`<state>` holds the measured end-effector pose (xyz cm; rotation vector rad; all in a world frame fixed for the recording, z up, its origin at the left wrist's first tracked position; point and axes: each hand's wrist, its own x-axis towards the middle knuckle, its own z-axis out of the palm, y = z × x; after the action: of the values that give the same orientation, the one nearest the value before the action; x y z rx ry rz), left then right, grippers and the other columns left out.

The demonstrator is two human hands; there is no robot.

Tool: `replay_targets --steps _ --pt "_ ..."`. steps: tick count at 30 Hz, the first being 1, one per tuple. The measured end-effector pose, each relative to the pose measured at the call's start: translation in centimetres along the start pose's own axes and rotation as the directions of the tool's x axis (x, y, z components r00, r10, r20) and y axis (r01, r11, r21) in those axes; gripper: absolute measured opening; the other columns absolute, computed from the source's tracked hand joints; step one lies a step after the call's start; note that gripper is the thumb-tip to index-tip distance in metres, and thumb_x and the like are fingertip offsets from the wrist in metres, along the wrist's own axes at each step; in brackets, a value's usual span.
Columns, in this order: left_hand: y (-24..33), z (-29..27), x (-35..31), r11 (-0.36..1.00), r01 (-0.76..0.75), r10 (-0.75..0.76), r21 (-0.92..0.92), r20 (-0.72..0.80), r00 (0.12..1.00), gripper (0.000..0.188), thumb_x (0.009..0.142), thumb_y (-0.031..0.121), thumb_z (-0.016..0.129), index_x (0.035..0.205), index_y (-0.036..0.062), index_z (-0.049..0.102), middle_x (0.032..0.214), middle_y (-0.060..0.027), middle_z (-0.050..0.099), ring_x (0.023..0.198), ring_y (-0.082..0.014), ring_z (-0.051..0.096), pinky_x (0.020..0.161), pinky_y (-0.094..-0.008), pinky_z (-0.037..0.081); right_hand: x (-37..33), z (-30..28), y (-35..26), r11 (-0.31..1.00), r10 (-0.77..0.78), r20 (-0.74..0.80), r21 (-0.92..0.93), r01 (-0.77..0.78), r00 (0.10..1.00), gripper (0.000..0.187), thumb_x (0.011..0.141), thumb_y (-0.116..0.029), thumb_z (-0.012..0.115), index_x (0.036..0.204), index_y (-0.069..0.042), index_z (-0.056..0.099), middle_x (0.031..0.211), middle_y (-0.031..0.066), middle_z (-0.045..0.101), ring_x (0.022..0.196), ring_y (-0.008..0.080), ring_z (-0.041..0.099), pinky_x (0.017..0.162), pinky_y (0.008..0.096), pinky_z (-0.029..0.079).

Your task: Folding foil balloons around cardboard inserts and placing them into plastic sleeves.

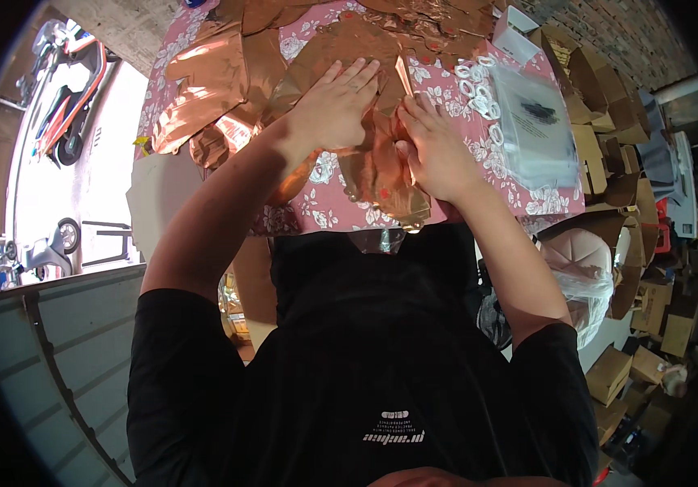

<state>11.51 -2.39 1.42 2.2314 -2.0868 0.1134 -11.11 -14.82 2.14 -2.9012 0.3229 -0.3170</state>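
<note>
My left hand (334, 105) lies flat on a shiny copper-coloured foil sheet, probably a flat foil balloon (377, 174), with its fingers stretched toward the far side. Beside it, my right hand (440, 158) rests at the foil's right edge, its thumb apart from its fingers. The near end of this crinkled piece reaches the table's front edge. More copper foil pieces (203, 85) are spread to the left and across the far side, partly overlapping. Parts of the foil are hidden under both hands.
A pink cloth with white flowers (304, 217) covers the table. At its right lie several white ribbon-like rings (483, 101), a stack of clear plastic bags (531, 134) and a white box (517, 34). Cardboard boxes (609, 375) crowd the right; a padded seat (580, 260) stands near the table.
</note>
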Motion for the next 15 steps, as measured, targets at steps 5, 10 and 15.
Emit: replay_targets --steps 5,10,15 --pt "-0.2 0.2 0.1 1.000 0.008 -0.008 -0.015 -0.006 1.000 0.100 0.081 0.026 0.073 0.168 -0.0045 0.033 0.181 -0.0208 0.025 0.169 -0.0356 0.021 0.137 -0.0552 0.017 0.1 0.3 -0.2 1.000 0.010 0.036 0.002 -0.010 0.999 0.060 0.107 -0.023 0.062 0.159 0.004 0.050 0.171 0.0237 0.043 0.163 0.0400 0.034 0.136 0.0525 0.024" --pt "-0.3 -0.1 0.3 0.999 0.007 -0.009 0.032 0.058 0.998 0.104 0.086 0.034 0.070 0.171 -0.0047 0.025 0.182 -0.0219 0.022 0.170 -0.0340 0.018 0.138 -0.0522 0.014 -0.1 0.5 -0.2 0.999 0.012 0.027 -0.032 -0.011 1.000 0.059 0.109 -0.026 0.059 0.159 0.003 0.050 0.171 0.0236 0.043 0.163 0.0392 0.034 0.136 0.0525 0.023" --pt "-1.7 -0.2 0.8 0.993 0.018 -0.009 -0.119 0.076 0.997 0.111 0.097 0.054 0.067 0.173 -0.0066 0.014 0.183 -0.0239 0.017 0.171 -0.0347 0.012 0.139 -0.0517 0.011 -0.3 0.9 0.0 0.999 0.000 -0.011 -0.038 -0.001 1.000 0.059 0.109 -0.027 0.059 0.159 0.002 0.050 0.171 0.0236 0.044 0.162 0.0393 0.036 0.135 0.0544 0.024"
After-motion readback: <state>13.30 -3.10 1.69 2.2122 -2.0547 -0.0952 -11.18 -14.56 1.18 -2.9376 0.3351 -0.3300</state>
